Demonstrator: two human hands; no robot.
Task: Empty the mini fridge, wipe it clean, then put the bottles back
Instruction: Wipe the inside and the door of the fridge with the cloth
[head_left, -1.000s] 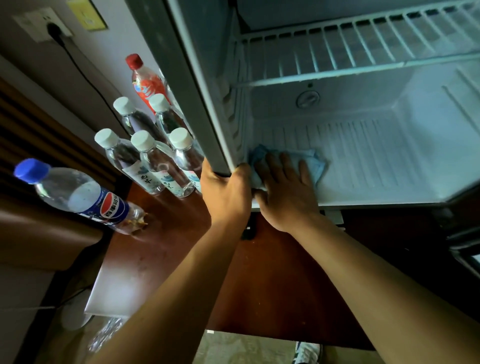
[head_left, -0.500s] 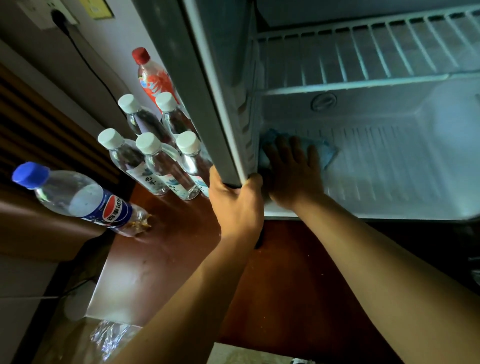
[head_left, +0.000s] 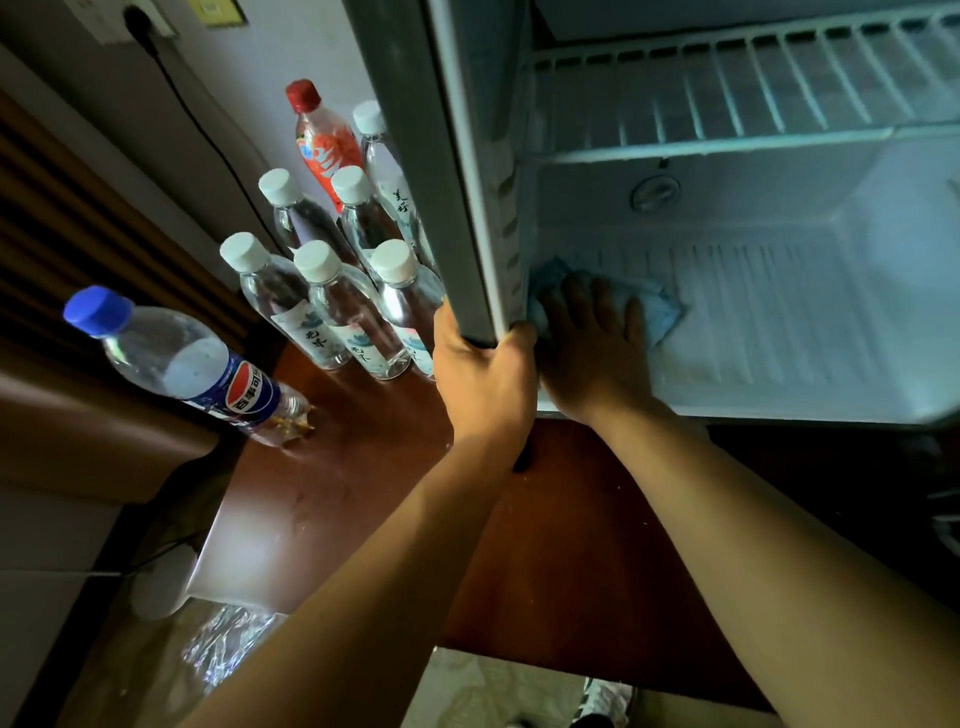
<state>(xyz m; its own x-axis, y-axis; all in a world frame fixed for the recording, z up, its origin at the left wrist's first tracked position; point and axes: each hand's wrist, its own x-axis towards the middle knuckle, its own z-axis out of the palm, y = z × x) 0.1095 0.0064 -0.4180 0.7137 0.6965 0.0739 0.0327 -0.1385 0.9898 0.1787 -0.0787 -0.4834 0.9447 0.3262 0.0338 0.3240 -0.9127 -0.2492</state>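
Head view: right hand (head_left: 592, 343) presses flat on the blue cloth (head_left: 660, 312) at the fridge floor's (head_left: 779, 322) left front corner; left hand (head_left: 480, 379) grips the door edge (head_left: 457, 208). Best to sweep along the ribs.

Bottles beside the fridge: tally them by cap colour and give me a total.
White-capped clear plastic water bottles: 6
Red-capped bottle with the orange-red label: 1
Blue-capped clear bottle with the blue label: 1
Total: 8 bottles, all standing outside the open white mini fridge.
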